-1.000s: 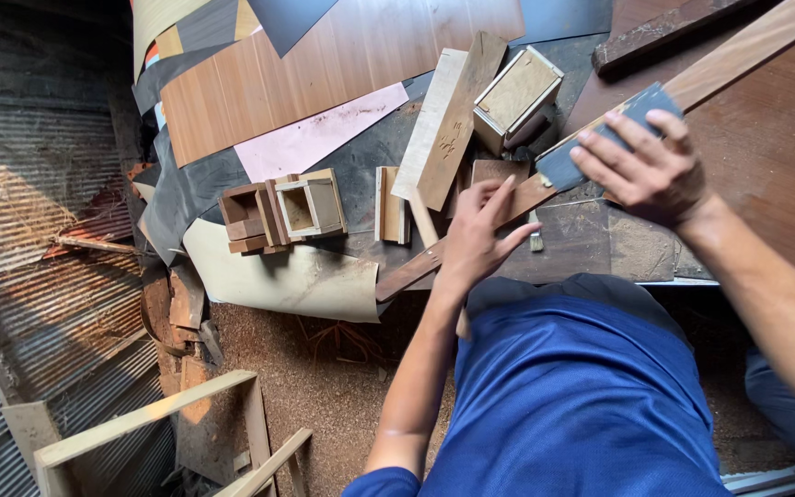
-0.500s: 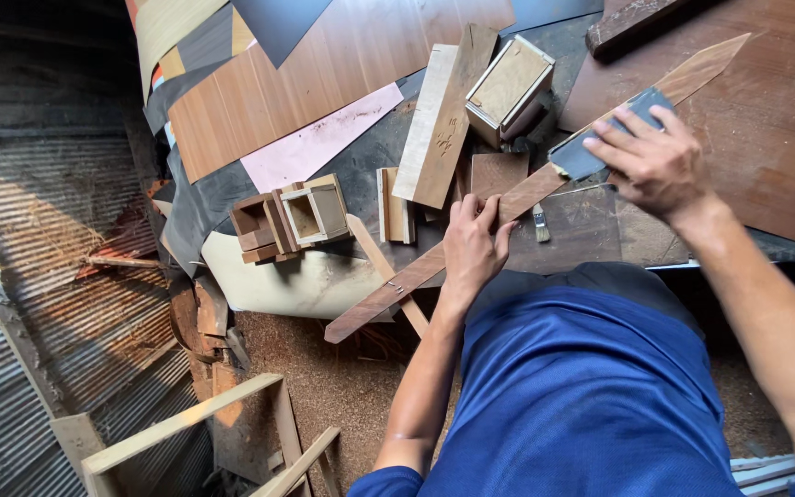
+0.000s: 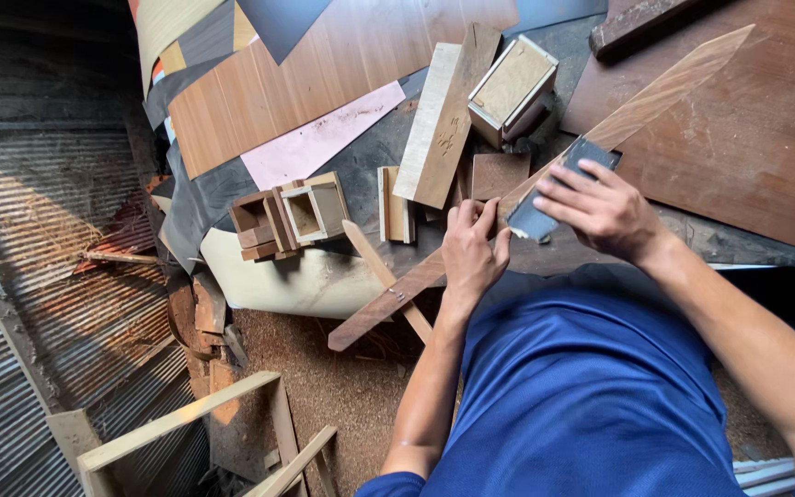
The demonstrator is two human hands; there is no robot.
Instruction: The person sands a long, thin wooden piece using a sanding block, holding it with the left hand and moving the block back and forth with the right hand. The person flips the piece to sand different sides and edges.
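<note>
Strip: I see a long thin wooden strip [image 3: 655, 97] lying aslant on the counter [image 3: 766, 138]; its long axis runs from lower left to upper right.
Pointed end: the tapered tip points to the upper right, over the brown board; the blunt end sticks out past the counter's near edge, above the sawdust floor [image 3: 342, 387].
Left hand [image 3: 471, 253]: its grip is closed round the strip near the middle, thumb and fingers pinching the edge.
Right hand [image 3: 604, 210]: fingers lie flat and spread on a dark sanding block [image 3: 554, 198], pressing it onto the strip just beside my left hand.
Crossing piece: a narrower stick [image 3: 381, 271] crosses the strip near its lower end.
Edges: a wooden plank [image 3: 443, 115] and a small square box [image 3: 512, 87] lie close above the strip; small open boxes [image 3: 292, 216] sit well to the left.
Room: bare board lies to the right of the strip's upper half.
</note>
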